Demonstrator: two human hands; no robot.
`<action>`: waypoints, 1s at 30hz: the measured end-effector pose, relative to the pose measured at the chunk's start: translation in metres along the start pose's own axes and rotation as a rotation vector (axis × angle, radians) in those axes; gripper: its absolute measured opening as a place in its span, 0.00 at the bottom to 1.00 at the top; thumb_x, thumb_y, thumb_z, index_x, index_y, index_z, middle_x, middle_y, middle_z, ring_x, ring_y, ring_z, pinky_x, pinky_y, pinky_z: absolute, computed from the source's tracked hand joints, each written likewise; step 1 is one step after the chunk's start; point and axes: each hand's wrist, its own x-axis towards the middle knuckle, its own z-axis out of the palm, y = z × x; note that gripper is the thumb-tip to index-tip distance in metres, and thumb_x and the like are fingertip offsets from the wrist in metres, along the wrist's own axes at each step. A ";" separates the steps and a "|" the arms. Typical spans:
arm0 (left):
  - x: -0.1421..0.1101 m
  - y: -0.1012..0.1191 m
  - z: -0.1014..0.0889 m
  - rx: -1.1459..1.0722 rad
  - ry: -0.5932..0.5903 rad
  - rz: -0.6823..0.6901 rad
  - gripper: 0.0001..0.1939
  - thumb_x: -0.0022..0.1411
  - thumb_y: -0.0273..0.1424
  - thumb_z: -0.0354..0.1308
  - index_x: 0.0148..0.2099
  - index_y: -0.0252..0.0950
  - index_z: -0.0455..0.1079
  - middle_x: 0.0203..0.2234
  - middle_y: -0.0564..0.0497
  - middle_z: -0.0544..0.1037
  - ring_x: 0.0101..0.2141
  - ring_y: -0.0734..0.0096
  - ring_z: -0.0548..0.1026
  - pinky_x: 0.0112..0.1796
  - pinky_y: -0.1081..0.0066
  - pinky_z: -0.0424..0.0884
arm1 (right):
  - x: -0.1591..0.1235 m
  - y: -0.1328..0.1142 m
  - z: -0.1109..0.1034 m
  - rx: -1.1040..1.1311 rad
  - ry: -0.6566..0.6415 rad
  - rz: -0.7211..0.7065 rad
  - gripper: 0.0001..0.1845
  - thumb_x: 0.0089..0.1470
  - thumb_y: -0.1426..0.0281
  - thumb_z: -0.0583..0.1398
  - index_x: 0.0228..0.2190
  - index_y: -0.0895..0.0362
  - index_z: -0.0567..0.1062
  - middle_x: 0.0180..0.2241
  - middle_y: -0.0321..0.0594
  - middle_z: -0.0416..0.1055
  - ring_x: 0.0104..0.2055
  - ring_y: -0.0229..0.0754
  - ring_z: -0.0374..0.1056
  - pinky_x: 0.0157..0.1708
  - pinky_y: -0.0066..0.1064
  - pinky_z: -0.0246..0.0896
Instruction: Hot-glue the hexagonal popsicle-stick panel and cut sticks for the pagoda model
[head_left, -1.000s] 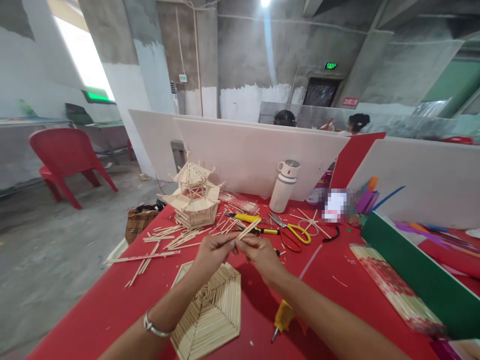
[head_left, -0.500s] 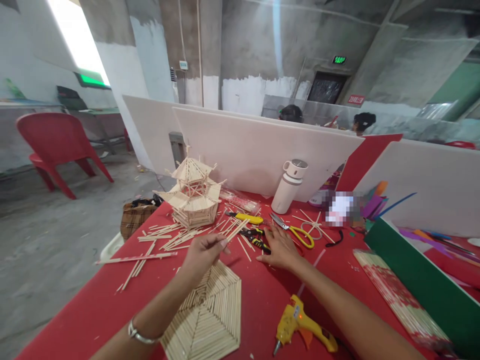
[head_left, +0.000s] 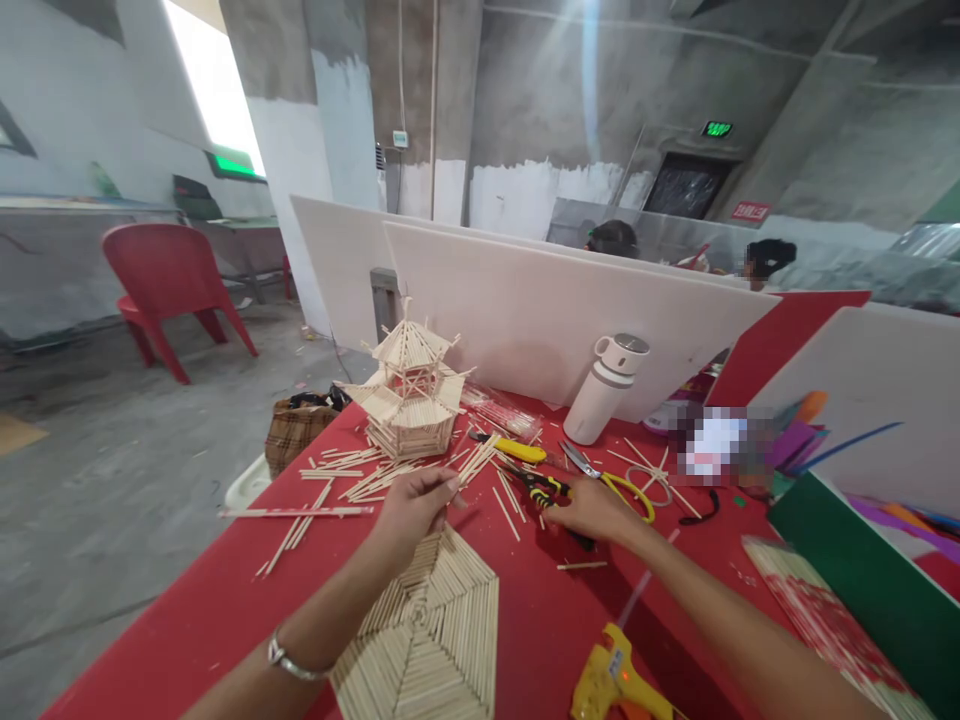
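My left hand [head_left: 418, 512] pinches a few thin wooden sticks [head_left: 477, 462] between thumb and fingers, their free ends pointing up and to the right. My right hand [head_left: 596, 512] is closed around the handles of black and yellow pliers [head_left: 534, 482], whose jaws point left toward those sticks. Below my left hand, a flat many-sided panel of glued sticks [head_left: 457, 630] lies on the red table. A pagoda model of sticks [head_left: 412, 410] stands behind. Yellow-handled scissors [head_left: 628, 498] and a yellow utility knife [head_left: 521, 451] lie beyond the pliers.
A yellow glue gun [head_left: 622, 680] lies at the front right, its indicator lit. Loose sticks [head_left: 300, 530] are scattered at left. A white bottle [head_left: 607, 390] stands before a white partition [head_left: 525, 290]. At right are a stick packet [head_left: 825, 620] and green box [head_left: 847, 560].
My right hand has gone from lying spread over the pliers to gripping their handles, and the pliers have shifted slightly. My left hand still pinches the sticks. The camera view has turned left.
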 end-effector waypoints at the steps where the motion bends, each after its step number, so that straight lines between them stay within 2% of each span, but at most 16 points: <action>1: 0.001 -0.001 -0.001 -0.005 0.002 -0.001 0.19 0.44 0.43 0.69 0.29 0.32 0.72 0.18 0.52 0.76 0.13 0.84 0.58 0.16 0.78 0.47 | -0.004 0.002 -0.002 0.091 -0.048 0.027 0.20 0.43 0.52 0.64 0.30 0.56 0.77 0.32 0.46 0.75 0.43 0.55 0.71 0.42 0.40 0.63; 2: 0.001 -0.001 -0.003 -0.011 0.002 -0.001 0.19 0.44 0.43 0.69 0.30 0.32 0.73 0.18 0.52 0.76 0.13 0.84 0.58 0.16 0.78 0.47 | -0.010 0.004 -0.004 0.161 -0.096 0.030 0.23 0.49 0.49 0.58 0.30 0.56 0.76 0.30 0.45 0.75 0.40 0.52 0.73 0.40 0.39 0.64; 4: 0.003 -0.002 -0.005 -0.026 0.004 -0.005 0.20 0.45 0.43 0.69 0.31 0.32 0.73 0.19 0.52 0.77 0.13 0.84 0.59 0.17 0.78 0.47 | -0.026 0.008 -0.004 0.369 -0.193 0.009 0.31 0.56 0.46 0.46 0.35 0.57 0.75 0.33 0.46 0.76 0.39 0.48 0.74 0.39 0.37 0.66; 6: 0.004 -0.001 -0.006 -0.043 0.010 -0.020 0.20 0.45 0.43 0.69 0.31 0.32 0.72 0.19 0.52 0.77 0.14 0.83 0.60 0.17 0.79 0.48 | -0.044 0.008 0.002 0.893 -0.428 -0.032 0.31 0.53 0.45 0.50 0.39 0.59 0.74 0.37 0.50 0.75 0.43 0.49 0.73 0.44 0.41 0.65; 7: 0.004 0.000 -0.005 -0.051 0.014 -0.028 0.20 0.44 0.43 0.69 0.31 0.32 0.72 0.19 0.52 0.77 0.14 0.83 0.60 0.17 0.79 0.48 | -0.054 0.006 0.007 1.082 -0.498 -0.067 0.29 0.51 0.47 0.55 0.40 0.58 0.74 0.38 0.49 0.75 0.44 0.50 0.73 0.46 0.41 0.64; 9: 0.004 0.003 -0.003 -0.059 0.022 -0.035 0.21 0.44 0.44 0.69 0.31 0.32 0.71 0.19 0.52 0.77 0.13 0.84 0.59 0.16 0.79 0.47 | -0.070 -0.002 0.020 1.239 -0.601 -0.107 0.24 0.45 0.54 0.61 0.41 0.56 0.73 0.39 0.46 0.75 0.45 0.49 0.72 0.48 0.41 0.62; 10: 0.003 0.005 -0.001 -0.060 0.022 -0.032 0.21 0.44 0.44 0.69 0.31 0.32 0.71 0.19 0.53 0.76 0.13 0.84 0.59 0.16 0.79 0.46 | -0.076 -0.009 0.025 1.234 -0.637 -0.109 0.23 0.41 0.60 0.63 0.41 0.55 0.73 0.40 0.46 0.74 0.45 0.49 0.72 0.48 0.40 0.61; 12: 0.002 0.010 0.001 -0.060 0.021 -0.017 0.21 0.44 0.44 0.69 0.32 0.32 0.71 0.19 0.53 0.76 0.13 0.85 0.58 0.16 0.80 0.46 | -0.085 -0.025 0.034 1.121 -0.600 -0.093 0.24 0.33 0.68 0.62 0.39 0.56 0.73 0.39 0.44 0.73 0.45 0.49 0.70 0.47 0.39 0.61; 15: -0.001 0.017 0.001 -0.053 0.017 0.017 0.20 0.45 0.44 0.68 0.32 0.32 0.71 0.18 0.54 0.75 0.13 0.85 0.58 0.16 0.80 0.46 | -0.089 -0.051 0.038 0.671 -0.398 -0.137 0.25 0.29 0.74 0.60 0.37 0.56 0.72 0.38 0.38 0.71 0.42 0.46 0.66 0.42 0.34 0.60; 18: -0.004 0.022 -0.001 -0.019 0.003 0.044 0.19 0.46 0.44 0.67 0.30 0.32 0.70 0.18 0.54 0.75 0.14 0.84 0.58 0.16 0.79 0.47 | -0.090 -0.068 0.037 0.350 -0.290 -0.218 0.29 0.30 0.75 0.58 0.41 0.55 0.70 0.38 0.35 0.69 0.41 0.44 0.64 0.39 0.33 0.60; 24: -0.008 0.019 0.001 0.053 -0.068 0.079 0.15 0.48 0.41 0.65 0.27 0.33 0.69 0.16 0.54 0.73 0.13 0.83 0.56 0.17 0.77 0.47 | -0.084 -0.071 0.044 0.198 -0.153 -0.435 0.38 0.35 0.75 0.58 0.53 0.57 0.67 0.48 0.43 0.68 0.50 0.50 0.64 0.52 0.40 0.58; 27: -0.007 0.018 0.004 0.075 -0.099 0.109 0.15 0.49 0.41 0.63 0.26 0.33 0.70 0.15 0.56 0.70 0.14 0.83 0.55 0.17 0.76 0.46 | -0.083 -0.069 0.043 0.156 -0.123 -0.463 0.42 0.37 0.74 0.60 0.58 0.58 0.63 0.54 0.48 0.65 0.56 0.53 0.61 0.57 0.43 0.53; 30: -0.007 0.020 0.005 0.144 -0.104 0.156 0.15 0.51 0.41 0.62 0.24 0.33 0.70 0.13 0.58 0.64 0.14 0.83 0.54 0.18 0.76 0.46 | -0.084 -0.070 0.041 0.135 -0.123 -0.459 0.42 0.38 0.73 0.60 0.59 0.59 0.62 0.56 0.50 0.63 0.58 0.54 0.59 0.58 0.45 0.52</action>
